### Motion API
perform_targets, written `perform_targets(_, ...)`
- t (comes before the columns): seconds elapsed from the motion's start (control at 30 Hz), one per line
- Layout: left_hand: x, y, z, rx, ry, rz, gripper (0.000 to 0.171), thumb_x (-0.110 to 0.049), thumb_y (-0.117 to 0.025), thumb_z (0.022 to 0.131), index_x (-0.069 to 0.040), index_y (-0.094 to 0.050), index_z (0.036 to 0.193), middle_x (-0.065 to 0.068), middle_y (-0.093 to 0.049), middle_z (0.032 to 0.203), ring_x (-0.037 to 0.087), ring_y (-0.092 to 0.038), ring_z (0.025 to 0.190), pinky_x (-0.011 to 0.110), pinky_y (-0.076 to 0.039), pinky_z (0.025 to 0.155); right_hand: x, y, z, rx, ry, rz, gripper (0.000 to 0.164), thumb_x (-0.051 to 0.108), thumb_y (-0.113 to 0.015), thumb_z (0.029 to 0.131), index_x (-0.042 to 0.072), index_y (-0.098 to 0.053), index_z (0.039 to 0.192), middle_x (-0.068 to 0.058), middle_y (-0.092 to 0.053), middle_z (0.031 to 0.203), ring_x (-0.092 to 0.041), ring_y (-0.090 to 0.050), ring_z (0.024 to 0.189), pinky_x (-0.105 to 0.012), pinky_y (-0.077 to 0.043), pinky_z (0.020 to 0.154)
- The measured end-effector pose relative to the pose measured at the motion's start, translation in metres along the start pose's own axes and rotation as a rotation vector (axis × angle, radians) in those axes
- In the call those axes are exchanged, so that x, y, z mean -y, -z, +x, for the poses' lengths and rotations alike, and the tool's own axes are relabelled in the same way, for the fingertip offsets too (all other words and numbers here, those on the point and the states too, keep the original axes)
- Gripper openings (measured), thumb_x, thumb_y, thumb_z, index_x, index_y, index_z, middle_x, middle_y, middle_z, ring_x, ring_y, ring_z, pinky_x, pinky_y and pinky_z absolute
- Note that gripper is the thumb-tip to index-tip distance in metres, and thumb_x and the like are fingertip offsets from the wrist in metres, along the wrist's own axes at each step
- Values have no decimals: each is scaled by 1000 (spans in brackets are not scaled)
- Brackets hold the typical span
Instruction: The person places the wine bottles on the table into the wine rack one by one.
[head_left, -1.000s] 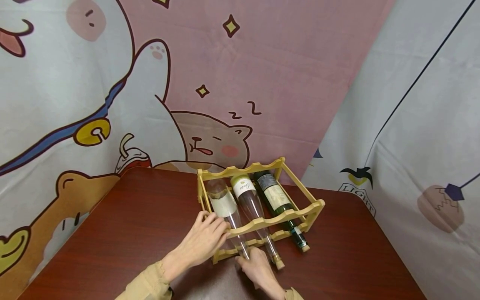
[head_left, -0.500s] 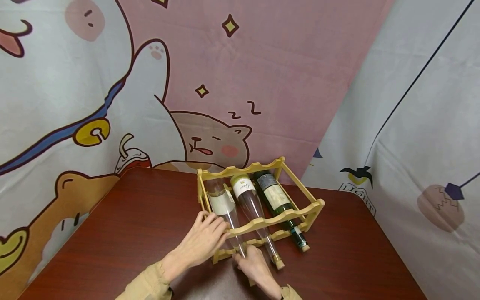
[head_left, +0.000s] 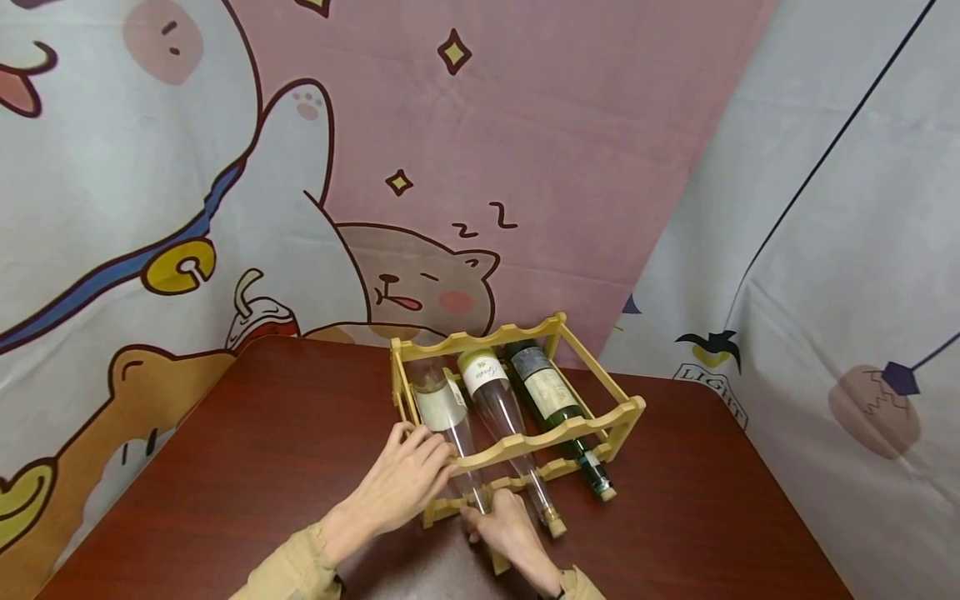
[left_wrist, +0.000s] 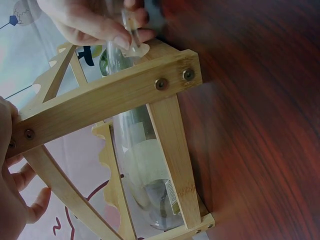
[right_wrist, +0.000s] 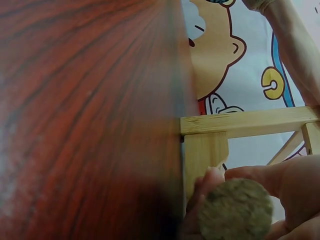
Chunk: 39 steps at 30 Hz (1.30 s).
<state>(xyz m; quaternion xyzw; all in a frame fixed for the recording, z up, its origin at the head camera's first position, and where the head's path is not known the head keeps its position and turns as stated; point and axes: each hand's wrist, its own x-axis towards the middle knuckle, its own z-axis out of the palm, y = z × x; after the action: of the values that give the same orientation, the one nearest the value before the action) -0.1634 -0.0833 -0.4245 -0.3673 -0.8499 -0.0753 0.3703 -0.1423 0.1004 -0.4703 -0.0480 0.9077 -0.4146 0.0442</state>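
Note:
A light wooden wine rack stands on the table, holding several bottles with their necks towards me. My left hand grips the rack's near left corner; its fingers show beside the frame in the left wrist view. With my right hand I hold the neck of the clear left bottle, whose label faces partly sideways. A corked clear bottle lies in the middle slot, and a green bottle lies to its right. A round cork fills the right wrist view's bottom; I cannot tell whose.
Dark red-brown wood makes up the table. Behind it hangs a printed cartoon cloth. A pale wooden piece shows just below my right hand, mostly hidden.
My right hand has shifted slightly left with the clear bottle's neck. That bottle has turned, and another label edge now shows on its right side. My left hand stays on the rack.

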Motion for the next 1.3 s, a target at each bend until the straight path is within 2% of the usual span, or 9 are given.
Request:
perform_targets(0.2, 1, 0, -1, -13, 0, 1, 36, -32, -30, 99, -17, -59, 83, -5, -62, 78, 16, -54, 80, 40, -40, 79, -2, -1, 2, 32, 11, 40, 27, 22, -71, 77, 6, -65, 57, -9, -66, 48, -5, -55, 37, -20, -35, 35)
perform_targets(0.37, 1, 2, -1, -4, 4, 5, 39, -33, -27, 100, -18, -58, 84, -5, -62, 78, 16, -53, 79, 40, -40, 79, -2, 1, 4, 65, 31, -5, 33, 29, -73, 75, 6, -65, 53, -7, -64, 46, -2, -48, 34, -21, -35, 35)
perform_targets(0.57, 0, 1, 0, 3, -1, 7, 40, -34, -25, 100, -18, -58, 84, -6, -62, 78, 16, -53, 80, 39, -38, 80, -3, 6, 7, 118, 22, -38, 35, 34, -71, 75, 11, -59, 52, 3, -54, 45, -4, -41, 37, -20, -31, 36)
perform_targets(0.7, 0, 0, 0, -13, -7, 4, 40, -33, -26, 100, -17, -58, 84, -5, -61, 77, 16, -53, 79, 39, -39, 79, -4, 9, 7, 168, 2, -4, 35, 35, -69, 77, 16, -52, 53, 8, -46, 46, -5, -38, 39, -20, -30, 38)
perform_targets(0.9, 0, -1, 0, -16, -13, 10, 37, -34, -29, 99, -17, -58, 84, -6, -62, 78, 16, -53, 79, 39, -40, 79, -6, 17, 7, 243, -34, 62, 42, 34, -66, 81, 22, -41, 50, 14, -33, 43, -3, -25, 38, -20, -22, 39)
perform_targets(1.03, -1, 0, 0, -5, -5, 5, 37, -34, -28, 99, -18, -58, 84, -6, -62, 78, 16, -53, 79, 40, -40, 79, -7, 23, 6, 254, -16, 104, 32, 30, -65, 82, 15, -51, 57, 12, -37, 47, -3, -32, 40, -19, -27, 40)
perform_targets(1.13, -1, 0, 0, -4, 0, 9, 40, -34, -25, 100, -18, -58, 84, -5, -62, 78, 16, -53, 79, 39, -39, 79, -7, 26, 5, 286, -24, 165, 25, 26, -63, 84, 6, -60, 70, 9, -45, 53, -5, -43, 47, -20, -37, 43)
perform_targets(1.3, -1, 2, 0, 2, 3, 13, 42, -34, -23, 100, -18, -59, 85, -6, -63, 79, 16, -53, 80, 39, -39, 80, -9, 26, 5, 373, -70, 250, 24, 22, -60, 88, 0, -62, 79, 5, -52, 62, -7, -52, 59, -23, -48, 51)
